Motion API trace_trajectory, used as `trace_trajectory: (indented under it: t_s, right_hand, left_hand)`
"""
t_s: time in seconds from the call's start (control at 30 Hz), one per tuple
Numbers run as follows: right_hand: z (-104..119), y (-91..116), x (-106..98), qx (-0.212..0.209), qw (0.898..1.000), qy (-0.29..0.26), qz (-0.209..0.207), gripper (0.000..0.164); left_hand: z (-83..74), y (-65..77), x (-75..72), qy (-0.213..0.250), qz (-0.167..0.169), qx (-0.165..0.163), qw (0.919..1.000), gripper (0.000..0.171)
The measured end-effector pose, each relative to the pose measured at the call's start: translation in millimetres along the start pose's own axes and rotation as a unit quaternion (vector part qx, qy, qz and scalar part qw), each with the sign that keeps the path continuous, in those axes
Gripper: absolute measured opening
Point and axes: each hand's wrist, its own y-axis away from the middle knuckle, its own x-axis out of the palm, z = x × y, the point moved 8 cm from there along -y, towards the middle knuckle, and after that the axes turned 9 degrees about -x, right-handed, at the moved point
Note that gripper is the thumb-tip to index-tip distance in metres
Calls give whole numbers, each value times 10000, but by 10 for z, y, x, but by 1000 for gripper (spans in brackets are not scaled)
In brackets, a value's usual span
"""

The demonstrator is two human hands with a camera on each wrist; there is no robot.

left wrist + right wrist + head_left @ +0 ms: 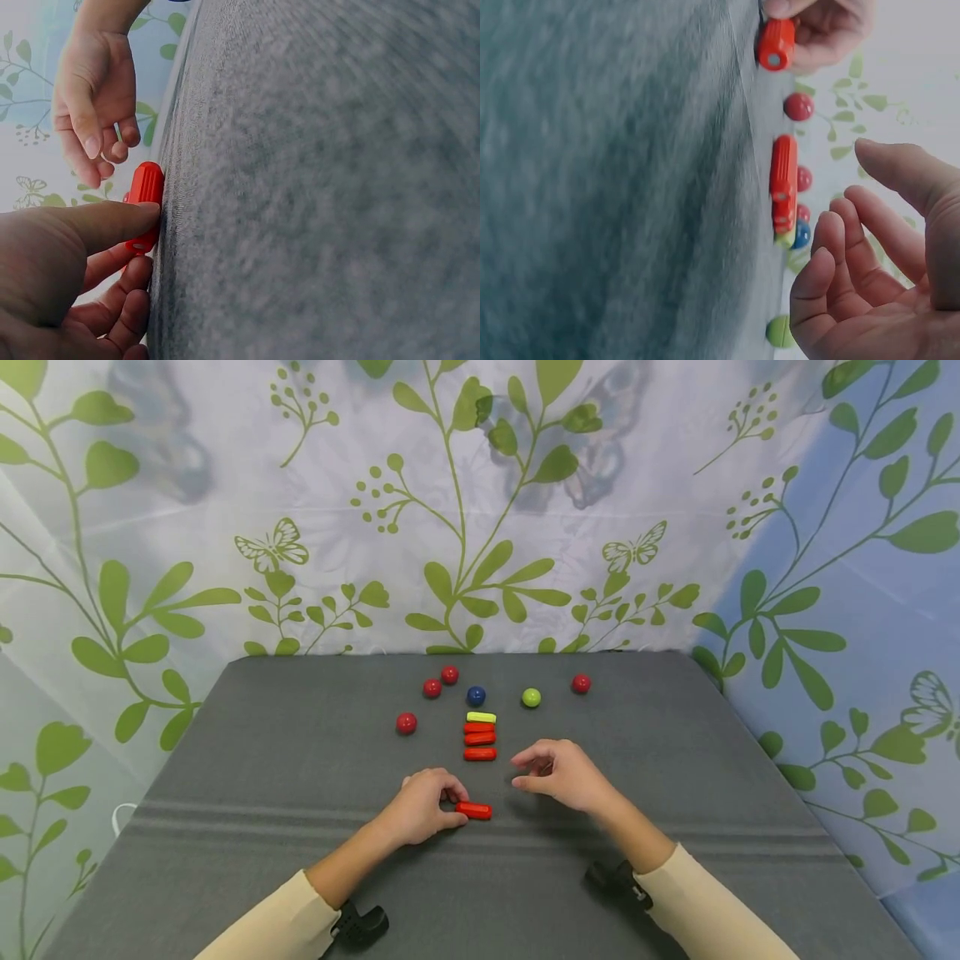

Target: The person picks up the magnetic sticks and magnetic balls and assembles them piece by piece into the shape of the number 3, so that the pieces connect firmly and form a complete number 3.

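Observation:
A short red ridged rod (474, 811) lies on the grey tabletop. My left hand (429, 807) pinches its left end between thumb and fingers, which the left wrist view shows up close on the red rod (148, 184). To the right and farther back, my right hand (562, 774) hovers over the table, its fingers loosely bent and holding nothing. In the right wrist view a gap shows between the thumb and fingers of this right hand (877, 292). Beyond the hands, three red rods (480, 739) and a yellow rod (482, 717) lie crosswise in a column.
A blue ball (476, 696) sits just behind the yellow rod. Right of it are a lime-green ball (531, 697) and a red ball (581, 683). More red balls, such as the red ball (407, 723), lie to the left. A leaf-patterned curtain (337, 568) hangs behind the table.

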Motion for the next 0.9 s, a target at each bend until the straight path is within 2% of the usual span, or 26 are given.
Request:
trace_trajectory:
  t_s: [0.3, 0.6, 0.77, 0.9]
  right_hand:
    - [-228, -19, -343, 257, 9973, 305, -614, 34]
    - [-599, -78, -772, 307, 9915, 514, -1152, 37]
    - [-820, -151, -1036, 396, 9854, 604, -1541, 37]
    - [-1018, -182, -1217, 656, 9783, 752, -1813, 36]
  left_hand:
    - [2, 7, -5, 88, 70, -12, 9999, 15]
    - [30, 32, 34, 64, 30, 36, 10000, 18]
    - [29, 31, 43, -15, -6, 61, 10000, 17]
    - [27, 20, 43, -28, 28, 13, 10000, 17]
